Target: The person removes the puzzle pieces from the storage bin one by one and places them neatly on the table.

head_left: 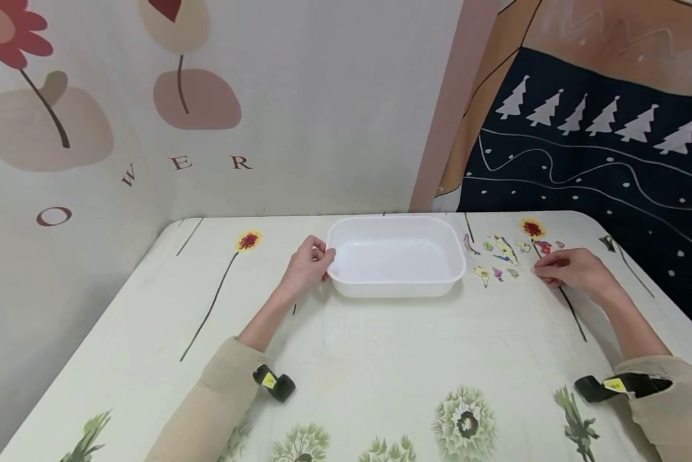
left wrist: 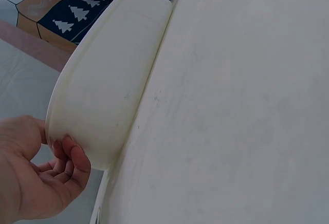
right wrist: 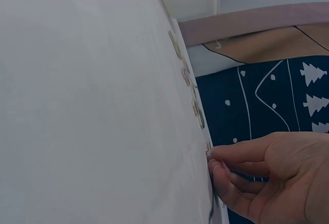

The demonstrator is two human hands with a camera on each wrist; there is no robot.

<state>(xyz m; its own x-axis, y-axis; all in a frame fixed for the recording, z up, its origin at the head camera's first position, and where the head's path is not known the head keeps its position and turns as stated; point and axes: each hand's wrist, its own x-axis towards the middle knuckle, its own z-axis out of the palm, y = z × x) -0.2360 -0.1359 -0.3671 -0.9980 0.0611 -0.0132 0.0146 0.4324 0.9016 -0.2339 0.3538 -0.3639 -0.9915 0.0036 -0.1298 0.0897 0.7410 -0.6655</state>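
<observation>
At the back of the table stands a white plastic tub (head_left: 395, 290), a shallow rectangle with rounded corners. My left hand (head_left: 310, 264) grips its left end, thumb at the rim and fingers curled against the outer wall (left wrist: 110, 80). Over to the right, my right hand (head_left: 574, 273) is low over the tabletop, pinching a small pale piece (right wrist: 208, 152) between thumb and fingertips; its shape is mostly hidden. Between tub and right hand lie several small, flat, colourful pieces, among them a yellow and purple one (head_left: 504, 249), a yellowish one (head_left: 482, 275) and a red one (head_left: 542, 247).
The pale tablecloth (head_left: 369, 359) has printed flowers and stems. Behind the table hang a light curtain (head_left: 323, 128) with lettering and a dark cloth (head_left: 588, 154) with white trees. A black wrist camera (head_left: 273, 383) is strapped at the left sleeve, another (head_left: 617, 386) at the right.
</observation>
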